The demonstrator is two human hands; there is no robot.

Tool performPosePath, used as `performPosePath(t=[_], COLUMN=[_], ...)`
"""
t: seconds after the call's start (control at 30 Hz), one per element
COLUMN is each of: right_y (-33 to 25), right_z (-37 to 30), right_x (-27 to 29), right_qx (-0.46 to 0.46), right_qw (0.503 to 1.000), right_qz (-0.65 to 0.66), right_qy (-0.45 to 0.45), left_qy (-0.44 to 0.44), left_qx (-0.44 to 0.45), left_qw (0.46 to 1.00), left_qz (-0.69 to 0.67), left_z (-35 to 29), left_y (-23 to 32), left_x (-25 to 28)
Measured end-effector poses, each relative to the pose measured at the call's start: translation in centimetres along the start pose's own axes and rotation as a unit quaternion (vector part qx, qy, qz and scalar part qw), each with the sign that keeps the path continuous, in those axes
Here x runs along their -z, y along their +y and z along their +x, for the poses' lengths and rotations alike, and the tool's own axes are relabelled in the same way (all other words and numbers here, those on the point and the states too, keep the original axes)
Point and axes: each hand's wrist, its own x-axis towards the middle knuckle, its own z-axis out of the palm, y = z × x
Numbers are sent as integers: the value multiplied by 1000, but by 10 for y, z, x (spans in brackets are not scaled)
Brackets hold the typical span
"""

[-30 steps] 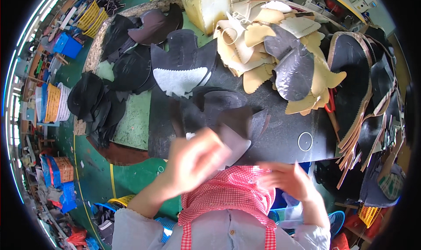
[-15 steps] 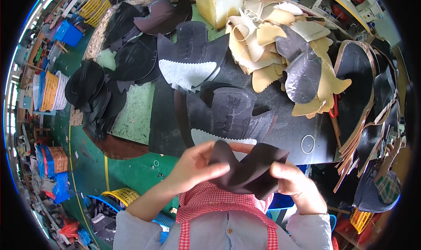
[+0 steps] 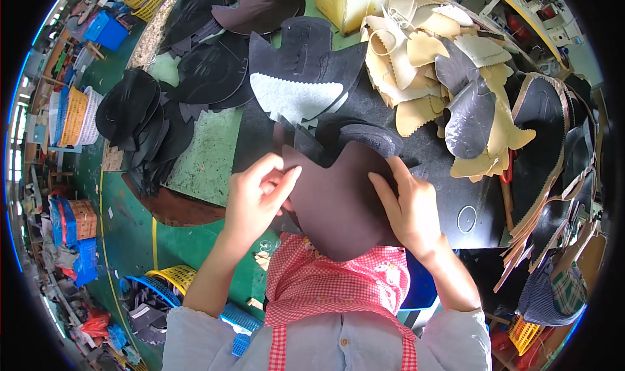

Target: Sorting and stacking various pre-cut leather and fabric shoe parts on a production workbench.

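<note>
A dark brown cut leather piece (image 3: 342, 201), with a notch in its upper edge, is spread between my two hands above the table's near edge. My left hand (image 3: 255, 195) pinches its upper left corner between thumb and fingers. At the right side, my right hand (image 3: 410, 205) grips the edge, thumb on top and fingers behind. Just beyond it, partly covered, lies a stack of black pieces (image 3: 371, 135). Farther back is another pile of black pieces (image 3: 306, 48), with a white zigzag-edged piece (image 3: 296, 96) at its near side.
Black and brown cut pieces (image 3: 211, 68) lie in piles at the back left. Cream and tan scraps (image 3: 423, 52) are heaped at the back right, near a yellowish block (image 3: 348, 3). Long black strips with tan edges (image 3: 540, 130) hang at the right. Baskets (image 3: 172, 280) stand on the floor.
The brown piece was folded and bent between my hands; now it is opened out flatter. Both hands have moved up and farther over the table, with the left hand at the piece's corner.
</note>
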Motion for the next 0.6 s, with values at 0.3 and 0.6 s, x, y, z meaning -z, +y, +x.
performPosePath(t=[0.3, 0.6], right_y=[8, 11], right_z=[14, 15], right_x=[-7, -1], right_qx=[-20, -38], right_qw=[1000, 998], right_qz=[-1, -5], right_qy=[-15, -44], left_qy=[-1, -22], left_qx=[13, -336], left_qw=[999, 922], left_qz=[33, 190], left_z=[14, -6], left_y=[-1, 17], left_x=[-3, -50])
